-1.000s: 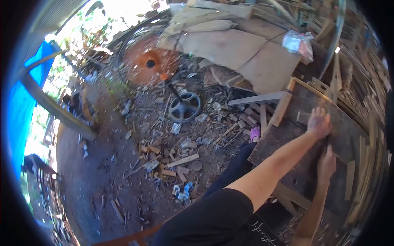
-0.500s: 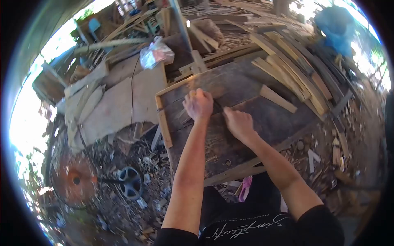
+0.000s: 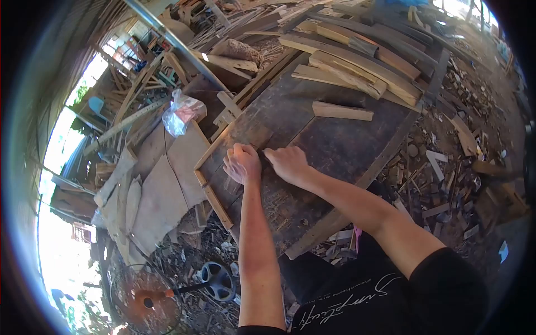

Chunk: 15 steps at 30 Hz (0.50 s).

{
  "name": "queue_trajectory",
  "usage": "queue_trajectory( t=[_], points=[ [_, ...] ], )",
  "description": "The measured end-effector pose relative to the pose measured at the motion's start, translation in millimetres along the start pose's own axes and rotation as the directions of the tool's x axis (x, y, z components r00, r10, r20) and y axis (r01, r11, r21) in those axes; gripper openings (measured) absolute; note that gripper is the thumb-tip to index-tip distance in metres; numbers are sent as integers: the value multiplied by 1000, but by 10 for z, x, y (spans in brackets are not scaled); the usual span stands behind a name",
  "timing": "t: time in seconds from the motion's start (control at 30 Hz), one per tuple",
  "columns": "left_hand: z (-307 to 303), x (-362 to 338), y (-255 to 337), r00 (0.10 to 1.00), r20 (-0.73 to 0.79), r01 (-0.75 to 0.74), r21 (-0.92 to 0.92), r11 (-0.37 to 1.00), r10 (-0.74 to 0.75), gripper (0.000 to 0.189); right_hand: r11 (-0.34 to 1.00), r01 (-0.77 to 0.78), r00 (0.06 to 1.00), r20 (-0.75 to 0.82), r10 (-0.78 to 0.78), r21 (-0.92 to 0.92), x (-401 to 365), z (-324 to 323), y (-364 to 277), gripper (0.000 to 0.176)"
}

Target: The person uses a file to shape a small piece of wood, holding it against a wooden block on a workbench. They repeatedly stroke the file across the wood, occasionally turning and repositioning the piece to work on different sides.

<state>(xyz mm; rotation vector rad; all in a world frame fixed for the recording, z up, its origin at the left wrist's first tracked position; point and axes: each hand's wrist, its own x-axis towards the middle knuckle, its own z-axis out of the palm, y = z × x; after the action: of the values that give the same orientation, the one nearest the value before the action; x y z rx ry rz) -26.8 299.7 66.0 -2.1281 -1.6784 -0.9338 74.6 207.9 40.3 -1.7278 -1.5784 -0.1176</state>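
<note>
Diagonally, wood (image 3: 231, 185) under left hand (image 3: 243, 163) points lower-left.

Workbench (image 3: 335, 146) at centre, short wood piece (image 3: 343, 110) on its far part, stacked boards (image 3: 357, 64) across its far right corner, plastic bag (image 3: 181, 113) beyond its left edge, fan (image 3: 146, 301) on the ground at near left, wood scraps (image 3: 432, 187) on the ground at right.
</note>
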Motion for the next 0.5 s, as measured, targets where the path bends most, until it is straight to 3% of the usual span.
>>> queue_trajectory(
  t=[0.07, 0.2, 0.27, 0.3, 0.37, 0.5],
  points=[
    [-11, 18, 14, 1000, -1, 0, 13, 1000, 0, 20, 999, 16, 998, 53, -14, -29, 134, 10, -57, 9],
    [57, 6, -9, 1000, -14, 3, 7, 1000, -3, 21, 999, -1, 990, 143, 6, -36, -287, -408, -62, 8],
    [40, 11, 13, 1000, 1, -5, 7, 1000, 5, 22, 992, -105, 937, 328, 123, -73, -442, -597, -50, 8],
    [26, -6, 15, 1000, 5, -17, 19, 1000, 17, 23, 991, -113, 933, 334, 132, -76, -433, -562, -33, 8],
    [29, -5, -4, 1000, 19, -12, 17, 1000, 12, 23, 999, -49, 982, 180, 50, -11, -270, -382, -31, 9],
    [11, 23, 19, 1000, 21, 16, 14, 1000, -16, 24, 1000, -7, 995, 104, 9, -15, 58, -115, -73, 10]
  ],
)
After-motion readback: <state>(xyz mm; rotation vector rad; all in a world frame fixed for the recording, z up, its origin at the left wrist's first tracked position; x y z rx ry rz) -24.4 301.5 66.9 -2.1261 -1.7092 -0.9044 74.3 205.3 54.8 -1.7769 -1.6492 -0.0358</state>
